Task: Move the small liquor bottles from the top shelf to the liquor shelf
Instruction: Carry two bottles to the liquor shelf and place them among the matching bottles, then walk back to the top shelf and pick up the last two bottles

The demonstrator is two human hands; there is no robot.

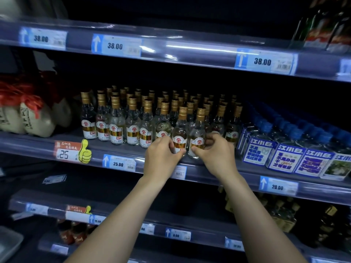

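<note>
Several small clear liquor bottles (115,128) with gold caps and red-gold labels stand in rows on the middle shelf (121,149). My left hand (161,156) is shut on one small bottle (180,130) at the shelf's front edge. My right hand (214,154) grips the neighbouring small bottle (197,133) right beside it. Both bottles stand upright, their bases on or just above the shelf. My fingers hide the lower parts of their labels.
Blue-capped bottles with blue-and-white labels (288,154) fill the shelf to the right. Pale ceramic jars with red tassels (36,118) sit at the left. The shelf above (190,52) carries 38.00 price tags and dark bottles (326,27) at far right. Lower shelves hold more goods.
</note>
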